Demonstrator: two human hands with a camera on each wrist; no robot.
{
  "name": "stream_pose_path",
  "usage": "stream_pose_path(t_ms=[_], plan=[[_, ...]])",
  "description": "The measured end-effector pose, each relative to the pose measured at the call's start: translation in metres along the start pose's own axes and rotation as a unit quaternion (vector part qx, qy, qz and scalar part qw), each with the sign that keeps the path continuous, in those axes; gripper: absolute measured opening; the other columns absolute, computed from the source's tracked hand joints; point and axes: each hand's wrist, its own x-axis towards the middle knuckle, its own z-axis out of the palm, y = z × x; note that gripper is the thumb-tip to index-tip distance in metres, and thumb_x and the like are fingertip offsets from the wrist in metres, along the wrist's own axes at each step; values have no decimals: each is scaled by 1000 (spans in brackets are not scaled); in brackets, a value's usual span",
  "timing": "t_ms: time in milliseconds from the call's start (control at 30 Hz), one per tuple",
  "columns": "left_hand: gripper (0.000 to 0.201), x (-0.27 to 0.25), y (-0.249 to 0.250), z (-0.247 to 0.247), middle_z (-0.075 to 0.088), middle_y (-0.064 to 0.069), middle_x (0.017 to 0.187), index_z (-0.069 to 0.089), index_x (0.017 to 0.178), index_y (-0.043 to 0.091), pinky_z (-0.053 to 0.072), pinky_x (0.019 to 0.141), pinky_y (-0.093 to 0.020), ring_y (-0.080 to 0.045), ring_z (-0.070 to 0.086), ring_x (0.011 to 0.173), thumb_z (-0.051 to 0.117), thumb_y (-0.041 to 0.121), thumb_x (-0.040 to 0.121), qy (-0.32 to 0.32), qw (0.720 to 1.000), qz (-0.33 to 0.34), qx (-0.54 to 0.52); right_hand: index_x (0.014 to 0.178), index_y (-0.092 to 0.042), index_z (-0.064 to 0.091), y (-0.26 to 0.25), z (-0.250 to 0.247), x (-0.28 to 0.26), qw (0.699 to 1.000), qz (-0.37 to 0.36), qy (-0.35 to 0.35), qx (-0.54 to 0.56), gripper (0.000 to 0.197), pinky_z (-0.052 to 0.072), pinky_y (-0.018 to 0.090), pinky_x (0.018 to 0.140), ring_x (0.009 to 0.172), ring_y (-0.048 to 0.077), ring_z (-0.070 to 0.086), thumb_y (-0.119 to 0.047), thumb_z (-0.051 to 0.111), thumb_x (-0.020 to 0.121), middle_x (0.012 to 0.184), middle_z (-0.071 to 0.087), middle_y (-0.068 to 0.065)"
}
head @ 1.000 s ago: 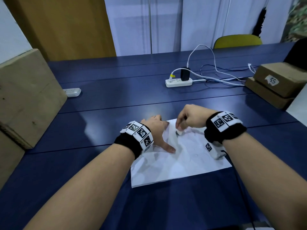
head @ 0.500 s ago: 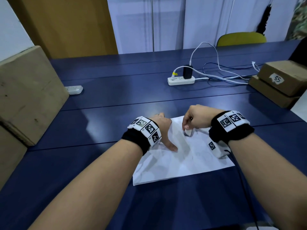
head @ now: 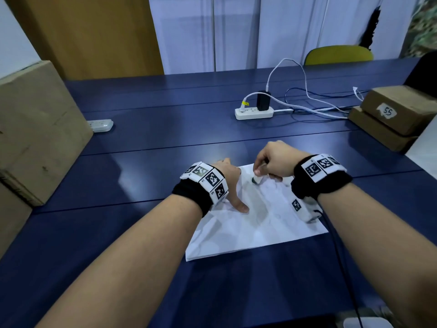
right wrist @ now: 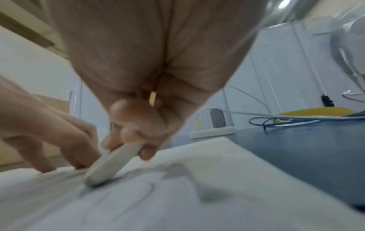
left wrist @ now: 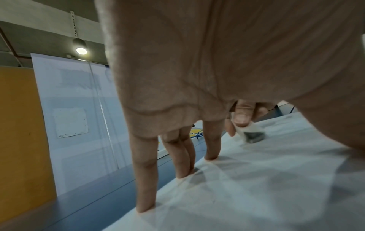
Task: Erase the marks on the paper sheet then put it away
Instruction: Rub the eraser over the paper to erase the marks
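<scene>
erasing: right hand (head: 275,162) is pinching the eraser (head: 256,179), rubbing at the frame's centre
holding: left hand (head: 228,178), fingers flat, is pinning the paper sheet (head: 260,228)
left: faint marks, then stashing it

In the head view, the left hand (head: 228,179) covers the far left corner of the paper sheet (head: 255,230), and its fingertips lie hidden behind the wristband (head: 208,179). We see only the dark tip of the eraser (head: 256,179) below the right hand (head: 274,162). Motion blur softens the eraser (right wrist: 110,165) and the pencil marks (right wrist: 126,197) in the right wrist view; we cannot read their shape. The cardboard box (head: 35,129) at far left is cut by the frame edge.
</scene>
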Motion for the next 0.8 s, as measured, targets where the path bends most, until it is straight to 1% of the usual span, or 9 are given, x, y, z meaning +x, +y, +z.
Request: stream_pose_path(t_ms=[67, 167, 200, 367, 433, 533, 600, 700, 800], plan=[[98, 0, 0, 0, 44, -5, 103, 57, 114, 19, 50, 82, -42, -26, 52, 97, 74, 83, 42, 3, 1000, -1, -3, 78, -20, 77, -1, 0, 2, 1000, -3, -11, -4, 4, 52, 27, 54, 39, 15, 55, -16, 76, 80, 48, 62, 1], [96, -2, 0, 0, 44, -5, 106, 57, 116, 19, 50, 85, -42, -26, 52, 100, 74, 81, 46, 3, 1000, -1, -3, 80, -18, 80, -6, 2, -7, 989, -1, -148, -7, 8, 41, 23, 48, 43, 15, 48, -11, 78, 77, 49, 58, -2], [94, -2, 1, 0, 44, -5, 107, 57, 116, 18, 50, 84, -41, -26, 51, 101, 75, 80, 47, 1, 1000, -1, -4, 80, -17, 80, -7, 2, -9, 988, -2, -157, -15, 7, 41, 23, 48, 42, 15, 48, -11, 78, 77, 49, 58, -2], [92, -3, 0, 0, 44, -5, 107, 58, 114, 17, 47, 77, -39, -26, 51, 98, 76, 78, 48, 3, 1000, 3, -13, 81, -15, 76, -4, 2, 11, 998, 28, 59, -20, 7, 58, 29, 50, 41, 19, 61, -17, 71, 86, 58, 68, 5], [92, -4, 0, 0, 43, -5, 107, 57, 115, 17, 46, 77, -38, -26, 50, 100, 77, 77, 49, 2, 1000, 1, -17, 79, -18, 76, -1, 0, 15, 996, 34, 76, -12, 8, 56, 27, 50, 45, 19, 63, -18, 72, 86, 61, 68, 3], [93, -2, 0, 1, 43, -5, 107, 56, 117, 18, 48, 80, -39, -25, 50, 102, 77, 78, 49, 5, 1000, 1, -15, 75, -25, 77, 1, -1, 3, 998, -4, -52, -45, 8, 46, 19, 57, 48, 4, 56, -17, 78, 78, 55, 65, -10], [93, -3, 0, 0, 43, -5, 106, 56, 117, 18, 49, 83, -40, -26, 50, 103, 76, 78, 49, 3, 1000, -1, -16, 75, -24, 79, 1, -1, -2, 993, -8, -111, -41, 8, 43, 18, 54, 46, 4, 52, -16, 80, 76, 52, 63, -10], [96, -3, 1, 0, 42, -6, 108, 54, 120, 18, 49, 87, -44, -27, 50, 105, 76, 78, 48, -5, 1000, -3, -17, 79, -23, 77, 6, -1, 9, 998, 20, 5, -52, 2, 42, 15, 53, 45, 0, 54, -21, 78, 79, 50, 62, -12], [97, -3, 1, 0, 42, -6, 111, 54, 122, 18, 49, 87, -44, -27, 49, 108, 77, 77, 49, -5, 1000, -5, -22, 86, -18, 79, 11, -4, 18, 992, 36, 112, -36, 8, 43, 17, 62, 58, -2, 55, -24, 75, 83, 69, 66, -9]])
